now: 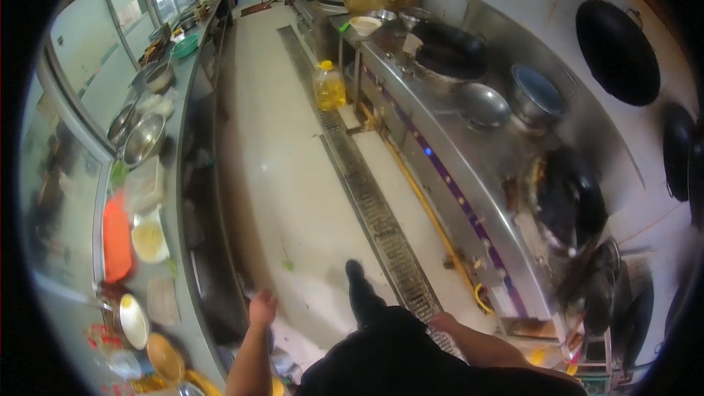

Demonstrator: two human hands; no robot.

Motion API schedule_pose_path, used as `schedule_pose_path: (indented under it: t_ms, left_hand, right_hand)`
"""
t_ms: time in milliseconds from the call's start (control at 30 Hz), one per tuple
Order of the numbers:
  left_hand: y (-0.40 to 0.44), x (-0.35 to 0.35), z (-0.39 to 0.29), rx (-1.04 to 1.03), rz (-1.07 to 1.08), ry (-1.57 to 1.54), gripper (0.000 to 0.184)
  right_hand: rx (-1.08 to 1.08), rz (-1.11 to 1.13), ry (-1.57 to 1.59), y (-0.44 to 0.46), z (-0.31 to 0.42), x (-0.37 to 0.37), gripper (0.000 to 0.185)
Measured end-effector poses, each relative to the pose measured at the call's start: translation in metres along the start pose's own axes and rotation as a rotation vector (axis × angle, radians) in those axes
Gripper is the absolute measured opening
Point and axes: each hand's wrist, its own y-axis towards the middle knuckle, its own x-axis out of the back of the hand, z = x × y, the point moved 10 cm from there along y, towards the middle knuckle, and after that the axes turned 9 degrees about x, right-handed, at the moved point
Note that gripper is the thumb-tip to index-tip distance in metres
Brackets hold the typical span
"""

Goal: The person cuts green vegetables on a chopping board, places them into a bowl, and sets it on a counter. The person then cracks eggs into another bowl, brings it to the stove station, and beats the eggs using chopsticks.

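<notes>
Left hand point(262, 309) hangs just beside the left worktop point(185, 286), fingers curled, and whether that grip holds anything I can't tell; right hand point(444, 322) is over the drain grate point(372, 202), its grip unreadable too. One shoe point(355, 273) points up the aisle. Ahead, a yellow-capped oil jug point(330, 89) stands at the grate: a careless foot could topple it, and spilled oil could cause a slip.

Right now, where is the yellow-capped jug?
In the head view, the yellow-capped jug stands above centre, on or right beside the floor grate, left of the steel counter.
</notes>
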Motion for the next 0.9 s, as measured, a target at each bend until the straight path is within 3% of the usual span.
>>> schedule_pose_path:
  t_ms: [67, 100, 133, 167, 233, 267, 300, 367, 400, 467, 533, 567, 600, 633, 667, 700, 733, 767, 800, 833, 867, 900]
  left_hand:
    - [0.047, -0.010, -0.015, -0.034, 0.088, 0.210, 0.034]
    - [0.057, -0.029, 0.000, -0.029, 0.192, 0.349, 0.035]
    - [0.073, -0.070, 0.052, -0.189, 0.237, 0.501, 0.038]
    - [0.082, -0.105, 0.106, -0.109, 0.364, 0.593, 0.040]
    - [0.054, -0.067, 0.070, 0.205, 0.630, 0.327, 0.040]
    - [0.067, -0.083, 0.132, 0.287, 0.582, 0.070, 0.041]
    - [0.078, -0.077, 0.150, 0.369, 0.586, 0.101, 0.040]
    - [0.120, -0.061, 0.150, 0.446, 0.592, 0.161, 0.038]
    - [0.146, -0.055, 0.149, 0.476, 0.591, 0.161, 0.037]
    - [0.208, -0.047, 0.154, 0.485, 0.583, 0.158, 0.035]
    - [0.288, -0.041, 0.162, 0.400, 0.573, 0.160, 0.033]
    - [0.332, -0.029, 0.148, 0.282, 0.559, 0.160, 0.032]
    - [0.382, 0.010, 0.117, -0.056, 0.462, 0.054, 0.031]
    - [0.432, 0.002, 0.094, -0.068, 0.506, 0.266, 0.034]
    - [0.480, 0.007, 0.045, -0.096, 0.553, 0.477, 0.037]
    - [0.531, 0.044, 0.036, 0.251, 0.660, 0.418, 0.039]
    - [0.597, 0.062, 0.011, 0.305, 0.659, 0.522, 0.042]
    - [0.659, 0.097, -0.034, 0.138, 0.450, 0.462, 0.049]
    - [0.719, 0.109, -0.057, 0.174, 0.516, 0.586, 0.053]
    - [0.775, 0.138, -0.097, 0.086, 0.381, 0.543, 0.051]
    - [0.822, 0.163, -0.133, 0.114, 0.329, 0.452, 0.049]
    - [0.868, 0.187, -0.171, 0.158, 0.309, 0.337, 0.048]
  right_hand:
    - [-0.224, 0.027, 0.367, 0.052, -0.029, 0.045, 0.021]
    - [-0.219, 0.028, 0.369, 0.084, -0.058, 0.060, 0.021]
    - [-0.194, 0.080, 0.353, 0.113, -0.069, 0.080, 0.021]
    - [-0.137, 0.123, 0.281, 0.144, -0.084, 0.113, 0.020]
    - [-0.007, 0.135, 0.084, 0.205, -0.115, 0.189, 0.019]
    - [0.015, 0.121, 0.028, 0.234, -0.131, 0.235, 0.019]
    - [0.007, 0.114, 0.016, 0.263, -0.150, 0.282, 0.019]
    - [-0.378, -0.166, 0.560, 0.313, -0.211, 0.371, 0.019]
    - [-0.372, -0.161, 0.551, 0.342, -0.222, 0.402, 0.019]
    - [-0.484, -0.499, 0.899, 0.383, -0.245, 0.480, 0.024]
    - [-0.495, -0.529, 0.988, 0.431, -0.253, 0.528, 0.027]
    - [-0.449, -0.527, 1.004, 0.457, -0.258, 0.534, 0.029]
    - [-0.409, -0.320, 0.755, 0.486, -0.255, 0.538, 0.031]
    - [-0.360, -0.126, 0.489, 0.506, -0.255, 0.546, 0.033]
    - [-0.392, -0.191, 0.398, 0.530, -0.284, 0.500, 0.034]
    - [-0.210, -0.040, 0.298, 0.558, -0.303, 0.447, 0.025]
    - [0.078, 0.090, -0.060, 0.570, -0.263, 0.463, 0.022]
    - [0.187, 0.043, 0.199, 0.580, -0.246, 0.476, 0.019]
    - [0.244, 0.022, 0.329, 0.598, -0.238, 0.490, 0.018]
    - [0.303, 0.009, 0.459, 0.618, -0.233, 0.498, 0.016]
    - [-0.071, 0.057, 0.825, 0.637, -0.268, 0.473, 0.016]
    - [-0.150, 0.111, 0.733, 0.649, -0.272, 0.503, 0.015]
